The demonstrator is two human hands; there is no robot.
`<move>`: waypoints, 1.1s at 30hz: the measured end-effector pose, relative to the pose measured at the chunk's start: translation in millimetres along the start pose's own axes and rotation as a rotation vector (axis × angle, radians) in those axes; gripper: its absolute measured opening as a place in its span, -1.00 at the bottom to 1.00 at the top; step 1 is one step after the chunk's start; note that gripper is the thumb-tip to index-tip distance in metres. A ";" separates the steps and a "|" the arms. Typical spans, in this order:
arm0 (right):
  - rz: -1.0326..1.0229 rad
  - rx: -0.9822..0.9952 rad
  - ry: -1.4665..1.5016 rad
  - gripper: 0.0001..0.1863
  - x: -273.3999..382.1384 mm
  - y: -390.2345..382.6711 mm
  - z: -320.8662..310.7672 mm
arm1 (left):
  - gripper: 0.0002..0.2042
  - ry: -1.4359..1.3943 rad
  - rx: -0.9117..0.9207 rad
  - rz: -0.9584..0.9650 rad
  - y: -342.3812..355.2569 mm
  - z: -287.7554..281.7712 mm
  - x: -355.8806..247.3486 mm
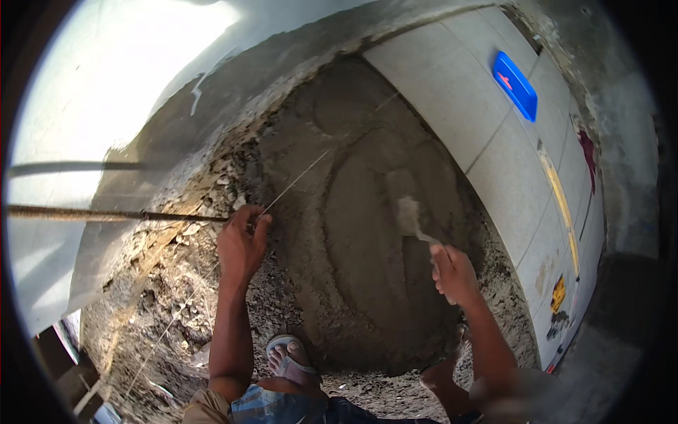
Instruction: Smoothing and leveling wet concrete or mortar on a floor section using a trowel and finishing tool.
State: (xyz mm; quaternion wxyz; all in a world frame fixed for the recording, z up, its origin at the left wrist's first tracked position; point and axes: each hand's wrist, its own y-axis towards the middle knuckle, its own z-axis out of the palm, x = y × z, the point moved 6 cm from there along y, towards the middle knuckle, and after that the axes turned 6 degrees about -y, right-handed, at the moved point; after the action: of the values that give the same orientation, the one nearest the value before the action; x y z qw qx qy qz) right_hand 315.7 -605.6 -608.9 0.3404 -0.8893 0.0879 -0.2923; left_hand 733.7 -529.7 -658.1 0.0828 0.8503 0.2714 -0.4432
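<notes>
My right hand [455,274] is wrapped round the handle of a trowel [409,215], whose mortar-smeared blade lies against the wet grey mortar [367,212] and is blurred by motion. On the left, the fingers of my left hand [242,242] are pinched together at a thin taut string [300,177] that runs slantwise above the mortar. A rusty metal rod [120,213] reaches in from the left and meets that hand at the knuckles; whether the fingers also grip it is hidden. Curved trowel marks show across the mortar.
Light floor tiles [452,92] border the mortar on the right. On them lie a blue tray [517,86], a yellow strip [558,187] and a dark red cloth [587,157]. Rough rubble [183,297] and a wall [233,99] flank the left. My sandalled foot [293,359] stands at the near edge.
</notes>
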 end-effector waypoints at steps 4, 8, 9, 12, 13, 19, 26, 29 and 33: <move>0.072 -0.128 0.349 -0.33 4.1 25.2 13.0 | -0.82 0.029 -0.020 0.026 -0.7 -2.8 -1.5; 0.066 -0.050 0.357 -0.31 59.1 74.3 35.4 | -0.83 0.026 0.022 -0.002 -2.5 -4.7 -3.1; 0.035 -0.002 0.295 -0.32 77.4 78.3 44.3 | -0.83 0.028 0.017 -0.009 -3.7 -7.7 -3.3; -0.104 0.105 0.108 -0.37 129.2 76.6 70.0 | -0.84 0.013 -0.002 -0.006 -5.9 -10.3 -6.4; -0.085 0.091 0.086 -0.37 139.9 77.1 78.0 | -0.84 0.021 -0.020 -0.011 -6.4 -12.2 -6.8; -0.620 0.086 -0.413 -0.39 154.3 52.3 98.1 | -0.85 0.022 -0.047 -0.006 -6.5 -21.0 -6.2; -0.688 0.179 -0.839 -0.56 -13.9 -90.4 14.9 | -0.82 0.046 -0.025 0.002 -14.8 -27.7 13.6; -0.819 0.209 -0.978 -0.53 -64.3 -145.6 -18.0 | -0.82 0.068 -0.009 0.027 -15.9 -25.9 16.2; -1.051 0.102 -1.061 -0.49 -81.4 -158.6 -14.6 | -0.86 0.073 0.000 0.019 -20.9 -22.0 12.8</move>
State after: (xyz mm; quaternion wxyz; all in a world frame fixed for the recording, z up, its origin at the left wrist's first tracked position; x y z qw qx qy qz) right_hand 234.3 -465.3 -533.5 0.1935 -0.8189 -0.5382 0.0480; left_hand 744.0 -498.7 -653.2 0.0771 0.8686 0.2660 -0.4109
